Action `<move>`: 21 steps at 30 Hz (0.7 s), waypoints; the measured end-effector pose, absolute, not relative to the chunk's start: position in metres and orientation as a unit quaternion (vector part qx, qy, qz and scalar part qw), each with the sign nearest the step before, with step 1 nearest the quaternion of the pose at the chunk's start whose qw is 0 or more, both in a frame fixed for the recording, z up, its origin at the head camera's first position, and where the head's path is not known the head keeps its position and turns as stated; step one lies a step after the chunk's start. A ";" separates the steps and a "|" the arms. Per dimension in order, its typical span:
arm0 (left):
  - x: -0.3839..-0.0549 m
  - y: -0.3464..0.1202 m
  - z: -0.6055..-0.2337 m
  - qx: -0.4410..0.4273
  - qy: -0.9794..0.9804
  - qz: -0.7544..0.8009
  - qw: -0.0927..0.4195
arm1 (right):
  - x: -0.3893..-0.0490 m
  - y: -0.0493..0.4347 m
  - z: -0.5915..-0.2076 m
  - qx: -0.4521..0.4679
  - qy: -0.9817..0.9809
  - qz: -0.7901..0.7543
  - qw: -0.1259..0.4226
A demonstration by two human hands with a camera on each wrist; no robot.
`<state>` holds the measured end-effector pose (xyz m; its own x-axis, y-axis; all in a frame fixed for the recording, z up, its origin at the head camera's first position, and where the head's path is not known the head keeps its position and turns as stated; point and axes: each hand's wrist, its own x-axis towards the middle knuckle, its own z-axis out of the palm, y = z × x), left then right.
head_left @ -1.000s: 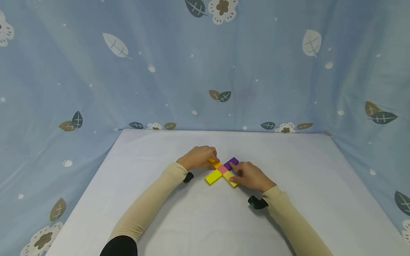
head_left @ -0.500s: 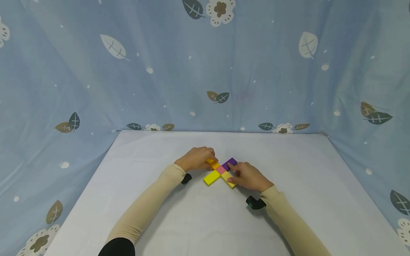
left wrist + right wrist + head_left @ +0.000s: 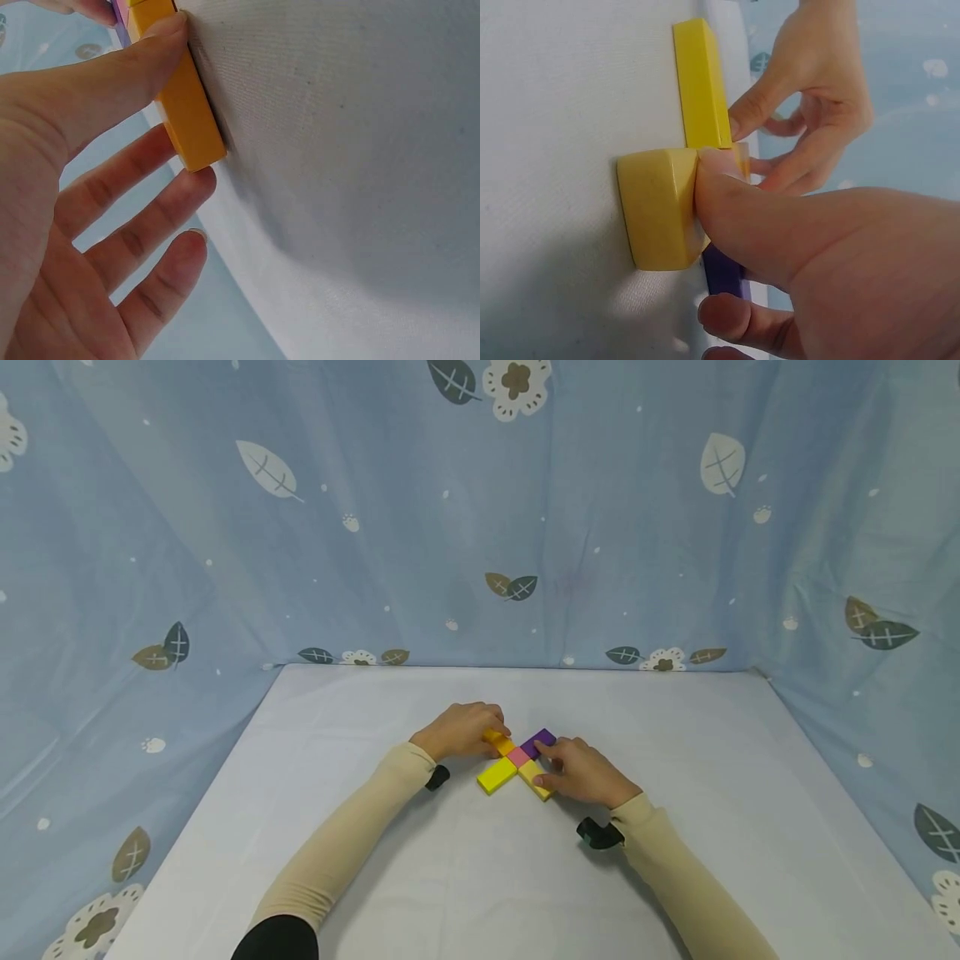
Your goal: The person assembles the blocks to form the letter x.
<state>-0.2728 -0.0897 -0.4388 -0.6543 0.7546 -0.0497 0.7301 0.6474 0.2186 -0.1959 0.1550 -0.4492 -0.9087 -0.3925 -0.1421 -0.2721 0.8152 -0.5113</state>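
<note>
Five-coloured flat blocks form a cross on the white table. At its centre is a small pink block (image 3: 518, 757). My left hand (image 3: 461, 732) pinches the orange block (image 3: 189, 124), its thumb on one long side and fingertips at the other side and end. My right hand (image 3: 588, 772) has its thumb against the pale yellow block (image 3: 656, 210), with the index finger reaching to the purple block (image 3: 543, 740). Its other fingers are curled near the purple block in the right wrist view. The bright yellow block (image 3: 497, 776) lies at the near left, touched by neither hand.
White cloth covers the table (image 3: 465, 877). A blue patterned curtain (image 3: 420, 510) hangs behind and along both sides. Dark wrist devices (image 3: 600, 834) sit under both wrists, close over the cloth.
The head view shifts slightly. Both hands keep their places at the blocks, and the cross of blocks looks the same.
</note>
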 end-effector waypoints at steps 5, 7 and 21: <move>-0.272 -0.092 -0.436 0.405 0.908 0.089 0.065 | -0.198 0.154 -0.449 -0.176 0.949 -0.236 0.115; -0.272 -0.093 -0.436 0.403 0.909 0.088 0.061 | -0.199 0.154 -0.449 -0.178 0.949 -0.232 0.114; -0.272 -0.110 -0.435 0.354 0.930 0.095 0.028 | -0.201 0.161 -0.443 -0.206 0.948 -0.242 0.017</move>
<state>-0.2715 -0.1095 -0.4350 -0.7480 0.6635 0.0155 0.6530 0.7315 0.1962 -0.2009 0.1613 -0.4431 -0.9148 -0.3984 0.0666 -0.3815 0.7979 -0.4667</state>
